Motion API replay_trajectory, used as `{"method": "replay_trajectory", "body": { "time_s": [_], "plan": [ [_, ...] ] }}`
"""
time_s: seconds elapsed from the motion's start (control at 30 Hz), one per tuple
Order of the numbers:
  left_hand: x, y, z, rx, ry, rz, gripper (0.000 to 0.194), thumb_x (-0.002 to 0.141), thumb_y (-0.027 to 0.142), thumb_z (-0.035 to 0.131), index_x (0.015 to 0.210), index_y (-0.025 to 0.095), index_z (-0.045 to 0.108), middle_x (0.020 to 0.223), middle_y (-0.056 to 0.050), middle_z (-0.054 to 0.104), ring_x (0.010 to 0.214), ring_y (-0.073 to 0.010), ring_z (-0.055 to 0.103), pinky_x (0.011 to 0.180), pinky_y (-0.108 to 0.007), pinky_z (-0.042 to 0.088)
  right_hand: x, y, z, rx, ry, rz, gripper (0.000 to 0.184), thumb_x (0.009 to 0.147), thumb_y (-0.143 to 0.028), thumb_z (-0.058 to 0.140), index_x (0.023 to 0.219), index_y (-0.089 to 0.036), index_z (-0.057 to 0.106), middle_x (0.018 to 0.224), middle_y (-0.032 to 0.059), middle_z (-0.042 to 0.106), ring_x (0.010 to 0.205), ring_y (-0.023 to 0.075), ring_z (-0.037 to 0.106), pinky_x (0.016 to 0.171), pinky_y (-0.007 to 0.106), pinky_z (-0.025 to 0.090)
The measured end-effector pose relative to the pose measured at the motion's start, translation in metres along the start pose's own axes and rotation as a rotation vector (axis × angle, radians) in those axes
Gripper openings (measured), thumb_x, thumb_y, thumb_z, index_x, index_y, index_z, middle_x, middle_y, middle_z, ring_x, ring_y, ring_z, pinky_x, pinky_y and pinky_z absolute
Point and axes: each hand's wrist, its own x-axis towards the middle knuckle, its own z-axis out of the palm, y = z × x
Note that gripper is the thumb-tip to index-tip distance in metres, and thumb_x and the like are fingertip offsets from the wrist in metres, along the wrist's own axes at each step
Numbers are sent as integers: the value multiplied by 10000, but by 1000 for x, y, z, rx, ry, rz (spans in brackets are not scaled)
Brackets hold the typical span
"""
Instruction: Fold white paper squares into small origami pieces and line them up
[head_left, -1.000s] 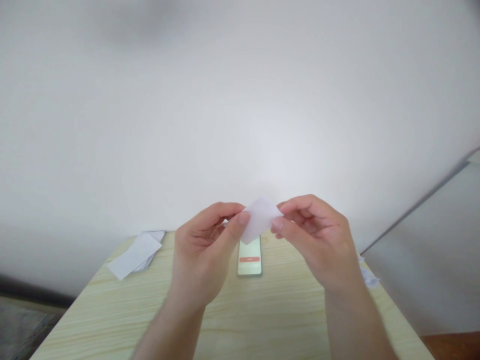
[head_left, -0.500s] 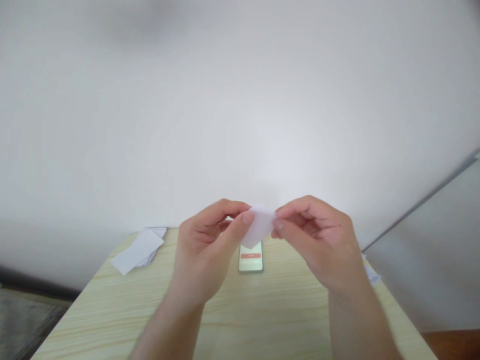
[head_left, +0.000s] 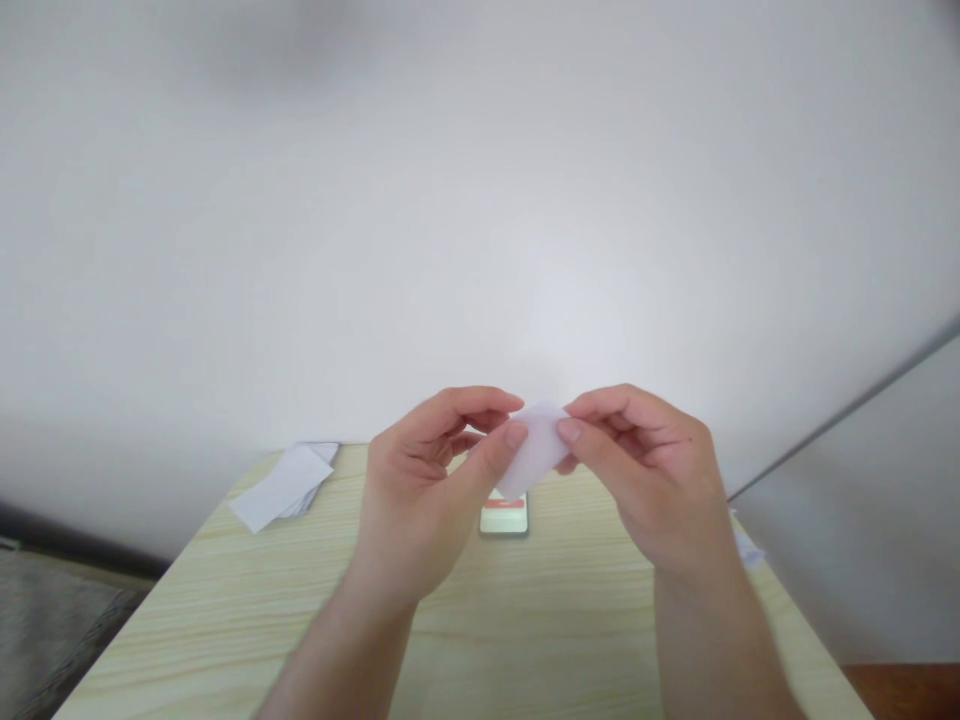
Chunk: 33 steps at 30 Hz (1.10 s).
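Both hands are raised above a light wooden table [head_left: 247, 620], pinching one small white slip of paper [head_left: 537, 452] between them. My left hand [head_left: 431, 480] grips the slip's left side with thumb and forefinger. On the right side, my right hand [head_left: 649, 470] pinches it the same way. Behind and below the slip, a phone [head_left: 504, 517] lies on the table with a lit screen and a red bar; the paper hides its upper part.
A loose stack of white paper slips [head_left: 283, 484] lies at the table's far left corner. More white paper [head_left: 748, 548] peeks out at the right edge behind my right wrist. A plain white wall [head_left: 480, 200] stands right behind the table.
The slip has been folded narrower between the fingers, and both hands have drifted slightly right and up. The view has shifted a little, so the phone shows less.
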Motion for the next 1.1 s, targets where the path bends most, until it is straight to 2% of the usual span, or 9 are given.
{"method": "replay_trajectory", "body": {
  "time_s": [0.07,0.17,0.27,0.37,0.53,0.73,0.9,1.1],
  "plan": [
    [1,-4,0,-15,28,-11,200,768,296,827,933,199,772,848,-38,721,738,-143,637,607,-220,523,2,6,0,56,94,-42,115,848,-287,775,923,-218,721,777,10,727,678,165,703,632,310,632],
    [2,-11,-2,-36,-43,-47,174,824,343,782,903,189,763,783,-30,703,697,-129,614,604,-222,507,5,17,0,183,202,-107,142,841,-281,786,954,-229,716,761,-10,708,658,146,681,627,315,651],
    [2,-14,-3,-57,-147,-61,169,869,350,739,869,181,755,741,-28,697,700,-133,621,635,-234,518,8,24,0,267,206,-104,130,842,-256,787,947,-232,715,724,-28,687,645,130,668,639,314,661],
    [0,-13,-2,-68,-142,-45,153,889,334,722,920,186,744,731,-23,705,690,-136,637,637,-240,525,8,25,-2,280,178,-92,120,825,-249,801,902,-219,713,716,-28,684,648,129,666,646,312,662],
    [2,-9,-1,17,-85,11,144,897,317,715,971,195,733,726,-16,693,687,-130,619,597,-222,504,7,23,-7,171,98,-44,112,842,-241,784,900,-220,690,768,-12,713,701,150,699,687,313,641],
    [1,-8,-3,145,-101,5,168,883,341,721,991,214,740,811,-17,697,725,-131,622,634,-220,543,6,17,1,54,152,-146,282,878,-247,739,1154,-289,696,911,6,738,807,165,695,700,307,602],
    [-1,-2,-3,190,-220,-17,162,913,330,671,1022,231,738,844,-7,716,715,-123,637,608,-200,542,6,14,10,-89,190,-237,171,887,-274,730,1054,-294,758,1055,33,747,952,211,693,780,352,586],
    [-1,1,-4,235,-229,-2,170,908,309,661,1041,234,735,866,-7,731,723,-127,651,595,-194,537,5,12,14,-155,211,-300,124,896,-239,715,969,-304,791,992,17,754,863,191,685,735,340,572]
  ]
}}
